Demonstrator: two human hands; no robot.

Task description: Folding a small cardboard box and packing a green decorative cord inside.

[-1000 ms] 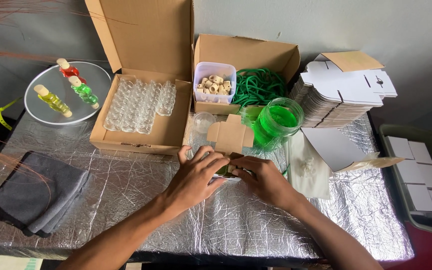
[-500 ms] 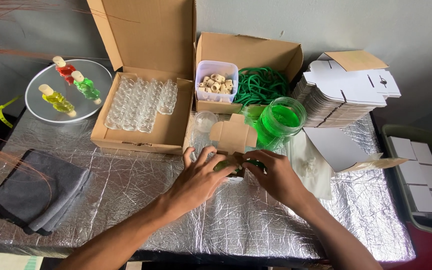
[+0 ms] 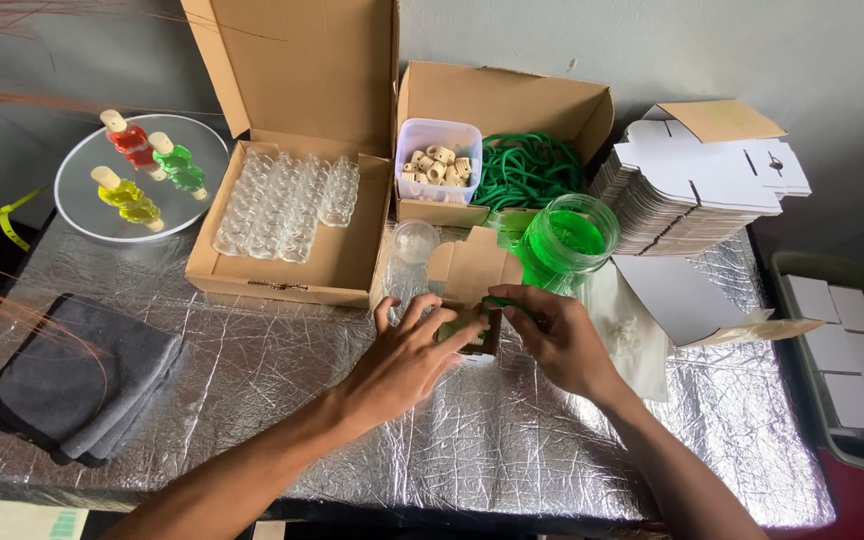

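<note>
Working closer together than a moment ago, the left hand (image 3: 407,355) and right hand (image 3: 562,340) now pinch a small green-filled bottle (image 3: 474,330) just near of the green jar (image 3: 572,235), suggesting fastening underway.

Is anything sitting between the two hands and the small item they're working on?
No. The left hand and right hand already touch the small green item from both sides. The small cardboard box and green jar stand behind it, not between.
</note>
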